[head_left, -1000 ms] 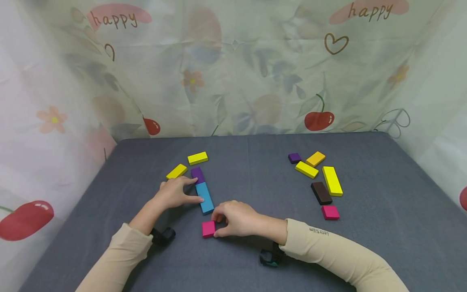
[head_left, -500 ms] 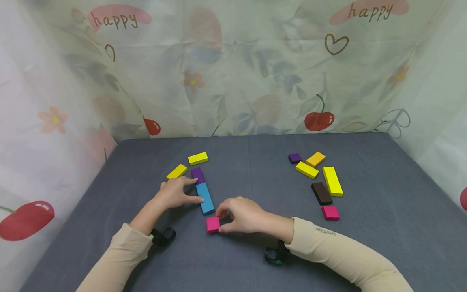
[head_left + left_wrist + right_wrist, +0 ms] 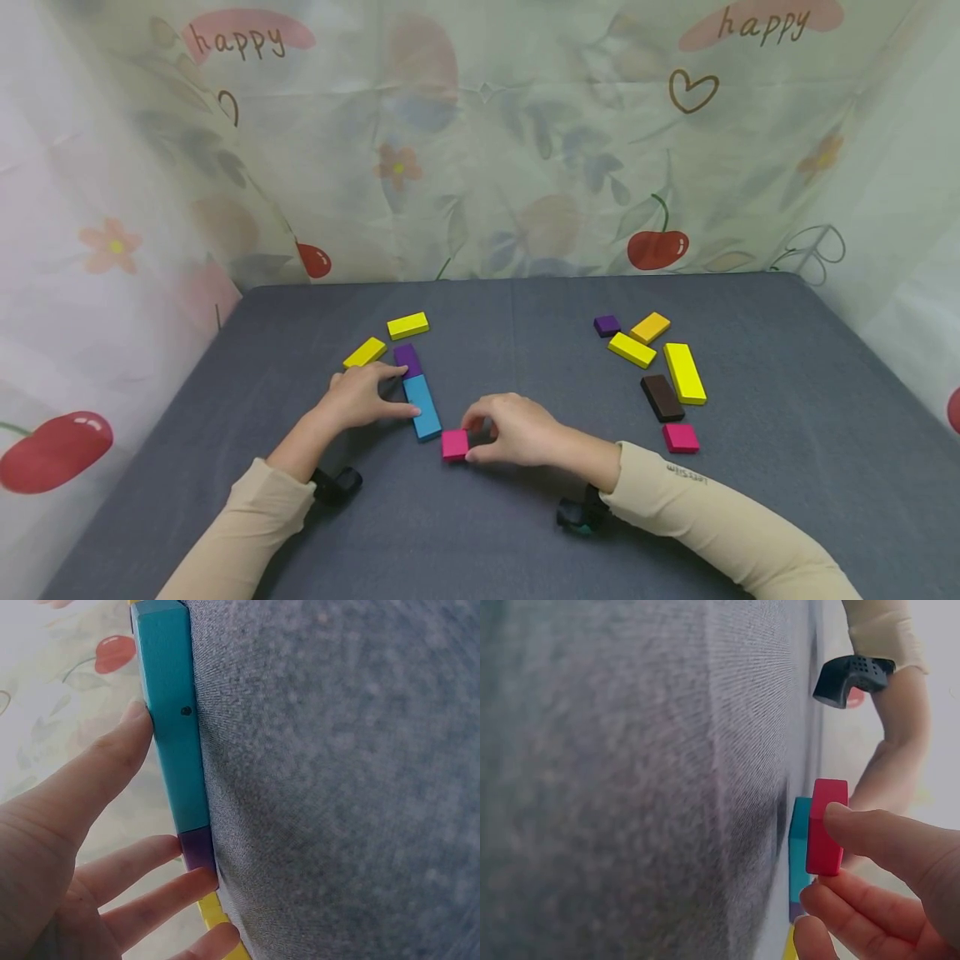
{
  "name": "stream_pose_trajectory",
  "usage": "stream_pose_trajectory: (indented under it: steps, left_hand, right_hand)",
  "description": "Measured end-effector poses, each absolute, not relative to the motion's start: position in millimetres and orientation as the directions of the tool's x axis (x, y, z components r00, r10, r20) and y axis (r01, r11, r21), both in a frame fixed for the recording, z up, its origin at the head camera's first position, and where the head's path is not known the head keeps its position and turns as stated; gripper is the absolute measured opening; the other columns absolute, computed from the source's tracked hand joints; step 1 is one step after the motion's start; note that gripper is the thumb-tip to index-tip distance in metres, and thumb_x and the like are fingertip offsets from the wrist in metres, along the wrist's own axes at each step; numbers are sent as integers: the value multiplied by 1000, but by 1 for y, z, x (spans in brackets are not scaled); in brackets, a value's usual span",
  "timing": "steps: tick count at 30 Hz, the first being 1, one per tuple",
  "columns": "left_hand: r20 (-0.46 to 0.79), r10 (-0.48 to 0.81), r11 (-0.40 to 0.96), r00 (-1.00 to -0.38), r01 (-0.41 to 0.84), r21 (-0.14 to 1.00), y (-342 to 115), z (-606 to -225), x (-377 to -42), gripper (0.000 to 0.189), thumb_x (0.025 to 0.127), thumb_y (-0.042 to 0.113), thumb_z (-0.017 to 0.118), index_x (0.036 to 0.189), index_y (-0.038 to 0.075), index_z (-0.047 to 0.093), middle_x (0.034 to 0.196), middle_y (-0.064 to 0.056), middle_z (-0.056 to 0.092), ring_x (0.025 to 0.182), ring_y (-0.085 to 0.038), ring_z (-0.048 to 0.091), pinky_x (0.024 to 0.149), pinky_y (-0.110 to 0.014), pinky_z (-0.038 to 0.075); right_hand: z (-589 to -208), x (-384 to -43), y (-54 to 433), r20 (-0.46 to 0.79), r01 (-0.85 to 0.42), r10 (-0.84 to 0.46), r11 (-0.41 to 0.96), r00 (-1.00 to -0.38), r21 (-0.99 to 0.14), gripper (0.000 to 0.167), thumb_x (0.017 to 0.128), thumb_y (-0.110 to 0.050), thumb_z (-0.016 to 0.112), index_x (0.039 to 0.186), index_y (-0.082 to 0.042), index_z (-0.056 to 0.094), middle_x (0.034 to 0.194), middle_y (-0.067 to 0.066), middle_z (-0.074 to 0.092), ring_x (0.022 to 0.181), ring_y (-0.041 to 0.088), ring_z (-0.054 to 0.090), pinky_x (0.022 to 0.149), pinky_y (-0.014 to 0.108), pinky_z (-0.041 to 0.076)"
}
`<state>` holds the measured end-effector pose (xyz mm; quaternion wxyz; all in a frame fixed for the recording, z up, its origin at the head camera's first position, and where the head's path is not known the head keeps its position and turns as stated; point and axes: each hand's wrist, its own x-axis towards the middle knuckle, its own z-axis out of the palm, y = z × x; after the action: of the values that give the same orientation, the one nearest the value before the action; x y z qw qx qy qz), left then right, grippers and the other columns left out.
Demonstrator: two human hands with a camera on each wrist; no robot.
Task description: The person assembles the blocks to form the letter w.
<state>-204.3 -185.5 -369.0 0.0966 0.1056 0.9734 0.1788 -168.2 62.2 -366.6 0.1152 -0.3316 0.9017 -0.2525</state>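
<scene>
Pink block (image 3: 453, 446) pinched at the right hand's fingertips, by the near end of the blue block (image 3: 424, 412).
At the left, a slanted yellow block (image 3: 364, 352) lies just beyond the left hand (image 3: 363, 396), whose spread, uncurled fingers grasp nothing; its thumb touches the blue block and a fingertip the purple block (image 3: 407, 358), which sits end to end with the blue one. Another yellow block (image 3: 408, 326) lies farther back. Next comes the pink block, on the left side of the right hand (image 3: 517, 429), gripped between thumb and fingers at its right edge; whether it touches the blue block or the cloth I cannot tell. Well to the right, a cluster of blocks (image 3: 685, 373) includes a dark brown block (image 3: 662, 397) and a second pink block (image 3: 681, 438).
</scene>
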Motion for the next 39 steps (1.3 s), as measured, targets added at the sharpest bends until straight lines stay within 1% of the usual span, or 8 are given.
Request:
stream_pose_trajectory:
  steps: [7, 13, 19, 28, 39]
  left_hand:
    - [-149, 248, 913, -957, 179, 366, -185, -369, -205, 78, 73, 51, 73, 136, 11, 49, 138, -16, 51, 123, -34, 48, 91, -60, 34]
    - [-151, 246, 914, -957, 178, 364, -185, -369, -205, 78, 73, 50, 74, 136, 11, 49, 137, -16, 51, 123, -34, 48, 92, -61, 34]
    - [-157, 244, 915, -957, 174, 365, -185, -369, -206, 78, 73, 51, 73, 136, 12, 49, 138, -16, 51, 123, -34, 47, 91, -59, 34]
    - [-161, 238, 917, -958, 167, 363, -185, -368, -205, 79, 73, 52, 73, 136, 12, 49, 138, -16, 51, 122, -33, 48, 89, -56, 35]
    - [-159, 234, 917, -959, 163, 365, -185, -369, -205, 78, 73, 51, 73, 136, 12, 49, 137, -16, 51, 122, -34, 48, 89, -57, 35]
  right_hand:
    - [-371, -171, 66, -1, -573, -670, 636, -743, -518, 27, 78, -25, 75, 101, -13, 69, 95, 1, 67, 72, 10, 56, 61, 18, 43]
    - [-371, -172, 67, -11, -562, -659, 651, -752, -510, 27, 77, -26, 76, 100, -13, 69, 93, 1, 66, 68, 6, 51, 59, 18, 42]
    - [-374, -174, 64, -30, -554, -649, 672, -760, -491, 27, 76, -28, 77, 97, -13, 69, 89, -1, 65, 68, 7, 49, 59, 20, 41]
    - [-372, -174, 58, -55, -543, -635, 698, -770, -467, 27, 75, -29, 77, 95, -13, 69, 88, 0, 64, 75, 10, 51, 65, 24, 44]
    - [-372, -174, 55, -62, -535, -630, 705, -774, -466, 27, 75, -30, 77, 95, -13, 68, 89, 0, 63, 78, 11, 52, 67, 26, 45]
